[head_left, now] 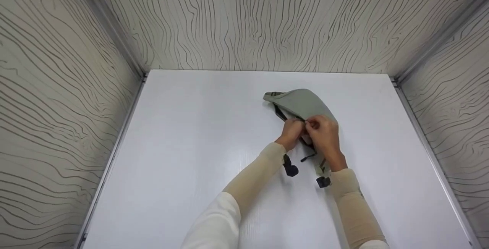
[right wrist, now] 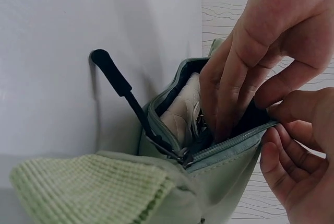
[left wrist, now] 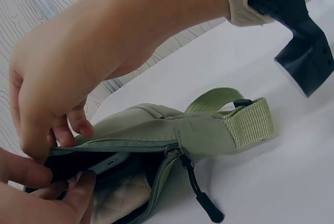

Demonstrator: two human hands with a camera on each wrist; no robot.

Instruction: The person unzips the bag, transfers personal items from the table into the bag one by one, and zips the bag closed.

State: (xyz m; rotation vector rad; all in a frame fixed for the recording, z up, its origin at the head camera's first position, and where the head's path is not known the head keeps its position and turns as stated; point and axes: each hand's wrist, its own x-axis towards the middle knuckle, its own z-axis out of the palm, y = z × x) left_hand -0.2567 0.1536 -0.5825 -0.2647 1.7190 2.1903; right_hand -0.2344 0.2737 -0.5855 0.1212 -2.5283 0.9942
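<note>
A sage-green waist bag point(head_left: 307, 102) lies on the white table with its zip undone. My left hand point(head_left: 293, 128) reaches into the mouth, fingers point(left wrist: 81, 195) and thumb on either side of a slim grey slab point(left wrist: 110, 164) whose far end is hidden. Beside the slab sits a cream quilted pouch point(right wrist: 182, 106). My right hand point(head_left: 324, 132) pinches the zipped rim point(right wrist: 235, 143) from outside, its thumb close to the left thumb. The zip slider stands at the near end, its black pull point(left wrist: 209, 205) hanging over the table.
A woven green strap point(left wrist: 253, 125) with a dark buckle loops from the near end of the bag. The white table point(head_left: 183, 146) is bounded by wood-patterned panels point(head_left: 248, 23) at the back and both sides. A black camera mount hangs from each wrist.
</note>
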